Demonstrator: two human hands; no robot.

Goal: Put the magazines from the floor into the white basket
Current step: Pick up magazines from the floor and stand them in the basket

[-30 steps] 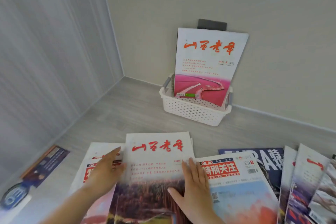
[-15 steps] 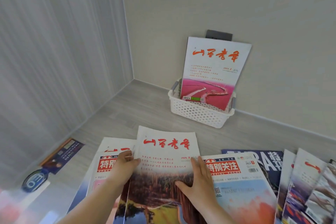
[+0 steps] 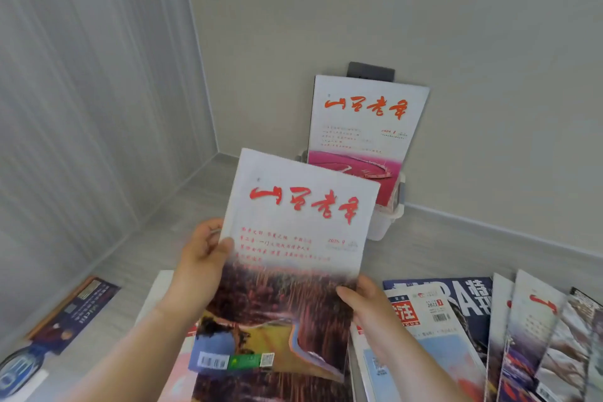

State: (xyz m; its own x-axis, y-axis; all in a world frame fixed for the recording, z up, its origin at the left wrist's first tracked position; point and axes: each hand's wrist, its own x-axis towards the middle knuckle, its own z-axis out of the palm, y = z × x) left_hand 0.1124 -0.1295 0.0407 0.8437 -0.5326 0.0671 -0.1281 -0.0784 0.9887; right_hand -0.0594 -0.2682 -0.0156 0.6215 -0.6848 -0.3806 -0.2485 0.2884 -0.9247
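I hold a magazine [image 3: 293, 258] with red calligraphy on a white top and a reddish landscape below, lifted off the floor and tilted toward me. My left hand [image 3: 202, 258] grips its left edge, thumb on the cover. My right hand [image 3: 365, 307] holds its right edge. The white basket [image 3: 386, 219] stands against the far wall, mostly hidden behind the raised magazine. One magazine with a pink picture [image 3: 365, 127] stands upright in the basket, leaning on the wall. Several more magazines [image 3: 456, 330] lie fanned on the floor to the right.
A dark blue leaflet [image 3: 75, 310] and a blue-and-white item [image 3: 19, 369] lie on the floor by the left wall. A dark wall plate [image 3: 370, 70] sits above the basket. Another magazine [image 3: 163, 297] lies under my left arm. Grey floor runs between me and the basket.
Both hands have closed on the top magazine and lifted it off the floor pile, up and toward the basket. The view has tilted upward a little.
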